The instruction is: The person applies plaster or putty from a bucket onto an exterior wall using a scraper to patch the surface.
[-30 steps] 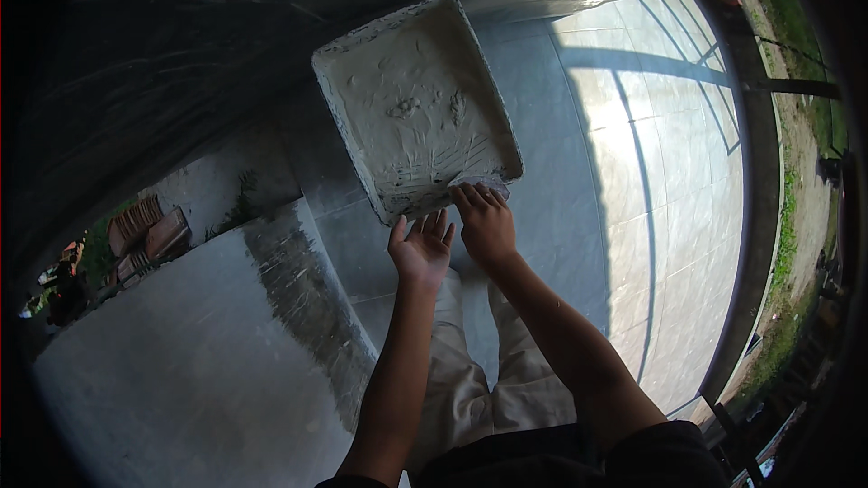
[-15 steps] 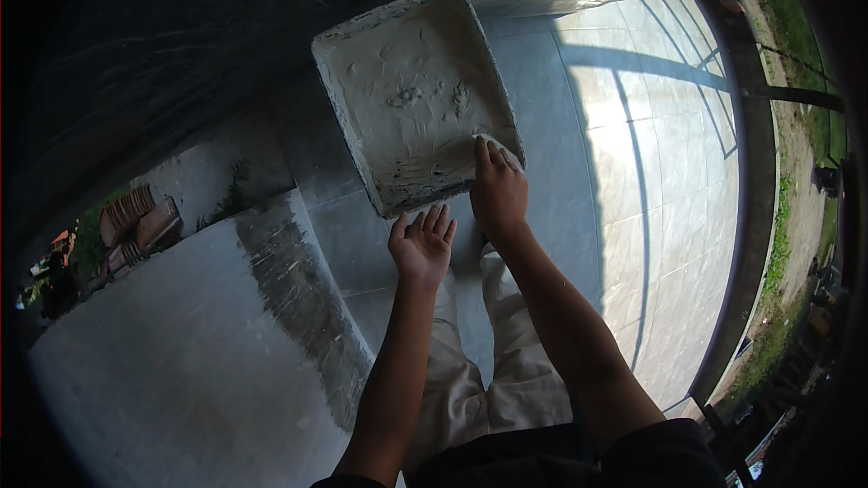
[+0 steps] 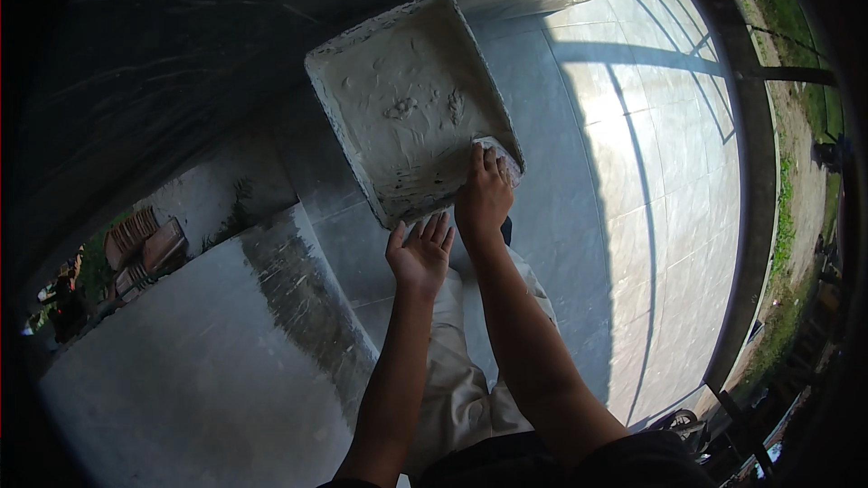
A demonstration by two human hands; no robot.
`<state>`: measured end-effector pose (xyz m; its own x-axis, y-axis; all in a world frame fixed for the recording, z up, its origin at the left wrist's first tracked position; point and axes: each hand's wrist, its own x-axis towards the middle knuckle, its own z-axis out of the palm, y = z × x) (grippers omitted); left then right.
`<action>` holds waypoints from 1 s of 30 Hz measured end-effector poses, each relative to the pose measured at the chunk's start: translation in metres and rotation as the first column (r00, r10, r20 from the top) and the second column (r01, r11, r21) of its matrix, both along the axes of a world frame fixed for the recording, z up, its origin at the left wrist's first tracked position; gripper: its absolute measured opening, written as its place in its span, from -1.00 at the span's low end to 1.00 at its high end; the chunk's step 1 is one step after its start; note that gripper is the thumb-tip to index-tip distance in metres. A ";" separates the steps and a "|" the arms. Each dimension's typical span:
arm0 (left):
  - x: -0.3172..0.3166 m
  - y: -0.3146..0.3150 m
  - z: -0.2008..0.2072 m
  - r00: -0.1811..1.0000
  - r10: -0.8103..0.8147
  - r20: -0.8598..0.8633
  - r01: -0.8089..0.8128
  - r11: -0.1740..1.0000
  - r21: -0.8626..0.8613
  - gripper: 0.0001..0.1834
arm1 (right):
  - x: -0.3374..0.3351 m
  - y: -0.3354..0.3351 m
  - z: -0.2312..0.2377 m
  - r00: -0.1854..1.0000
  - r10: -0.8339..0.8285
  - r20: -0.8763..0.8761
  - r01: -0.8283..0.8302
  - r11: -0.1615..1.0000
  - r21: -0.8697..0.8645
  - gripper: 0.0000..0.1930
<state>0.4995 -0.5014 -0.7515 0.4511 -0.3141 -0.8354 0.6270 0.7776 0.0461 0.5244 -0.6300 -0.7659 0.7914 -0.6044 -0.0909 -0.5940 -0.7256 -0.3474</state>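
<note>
A rectangular tray (image 3: 323, 117) with a smeared rim holds a thick, pale putty-like paste (image 3: 407, 81), its surface lumpy and streaked, darker where it thins at the near edge. At the tray's near right corner my right hand (image 3: 485, 194) is closed on a flat scraper (image 3: 501, 157) coated in paste; its far end lies inside the corner. My left hand (image 3: 422, 253) is open, palm up with fingers spread, its fingertips at the tray's near rim. Whether they touch or bear the tray I cannot tell.
A dark wall surface (image 3: 181, 45) spans the top left. On the left is a pale ledge (image 3: 199, 343) with a dark rough strip; stacked reddish tiles (image 3: 145, 248) stand beyond it. Grey floor tiles (image 3: 669, 217) are sunlit on the right, bordered by a dark railing (image 3: 743, 217).
My right hand has shifted slightly left and turned, so more of the scraper's flat face shows. My left hand stays open by the rim. The whole view has tilted a little.
</note>
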 end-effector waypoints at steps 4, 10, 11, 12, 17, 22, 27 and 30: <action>0.005 0.002 0.000 0.997 0.035 -0.072 -0.034 0.999 0.013 -0.15 | 0.004 0.004 -0.004 0.998 -0.026 -0.049 0.028 0.999 0.028 -0.48; 0.006 0.003 0.003 0.999 -0.008 -0.031 0.008 1.000 -0.003 -0.14 | 0.003 0.000 -0.003 0.995 0.035 -0.090 -0.033 0.999 0.016 -0.51; 0.006 0.004 0.003 1.000 -0.016 -0.021 0.016 1.000 -0.009 -0.16 | 0.004 -0.001 -0.002 0.994 0.046 -0.097 -0.043 0.999 0.028 -0.52; 0.005 0.004 0.002 1.000 -0.024 -0.011 0.024 1.000 -0.014 -0.19 | 0.004 -0.002 -0.001 0.993 0.057 -0.104 -0.053 0.998 0.039 -0.53; 0.005 0.002 0.002 0.998 0.027 -0.049 -0.029 0.999 -0.027 -0.20 | -0.012 0.014 0.001 0.970 0.227 -0.091 -0.227 0.974 0.001 -0.53; 0.005 0.000 0.008 0.995 0.071 -0.068 -0.071 0.997 0.004 -0.16 | -0.016 0.005 0.034 0.948 0.315 0.040 -0.315 0.916 0.248 -0.56; 0.000 0.003 0.002 0.999 0.030 -0.044 -0.029 1.000 0.010 -0.06 | 0.014 -0.067 0.036 0.914 0.367 0.175 -0.404 0.868 0.289 -0.52; -0.001 -0.003 0.005 0.999 0.029 -0.041 -0.027 0.999 0.035 -0.04 | 0.041 -0.101 0.024 0.865 0.434 0.253 -0.501 0.785 0.365 -0.49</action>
